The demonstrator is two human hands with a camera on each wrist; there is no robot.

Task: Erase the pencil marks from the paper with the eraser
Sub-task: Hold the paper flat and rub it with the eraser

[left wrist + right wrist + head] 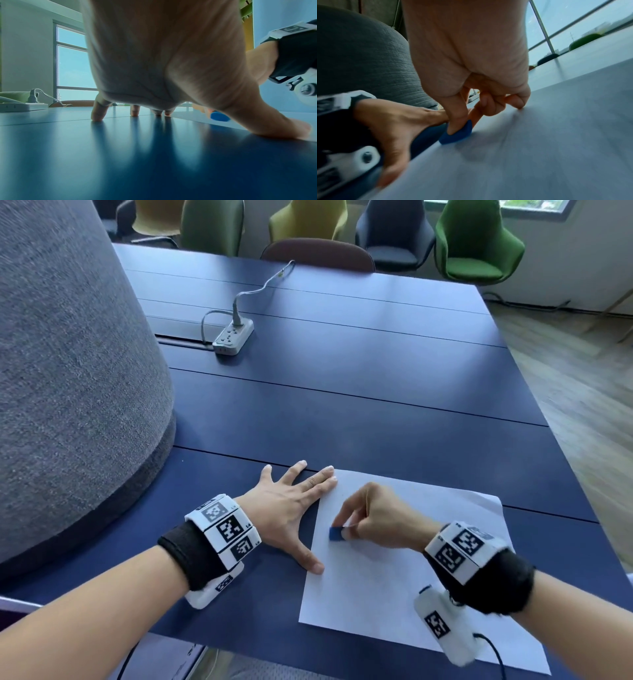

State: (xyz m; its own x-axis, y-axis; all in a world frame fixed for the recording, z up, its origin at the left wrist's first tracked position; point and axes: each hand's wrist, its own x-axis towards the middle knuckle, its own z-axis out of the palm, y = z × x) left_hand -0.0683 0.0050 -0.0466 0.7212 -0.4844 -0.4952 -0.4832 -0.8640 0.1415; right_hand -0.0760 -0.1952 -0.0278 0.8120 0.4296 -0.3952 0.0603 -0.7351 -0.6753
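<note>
Your forearms fill the bottom of the head view, each with a marker-covered wristband. Between them, lower centre of the frame, the blue eraser (336,534) sits on the white paper (394,587), pinched between thumb and fingertips of your right hand (376,518), its lower face pressed to the sheet near the paper's left edge. No pencil marks show clearly on the paper from here; they may be too faint to tell. Your left hand (291,508) lies flat and spread, fingers straight, with the thumb and index fingertip on the paper's left border and the rest on the dark blue tabletop (342,405). To rub well, I'd judge you should keep that left hand pressing down close to the eraser so the sheet cannot buckle, and use short strokes with moderate pressure. Toward the upper left, well apart, sit a white power strip (233,336) and a grey fabric-covered form (68,371).
</note>
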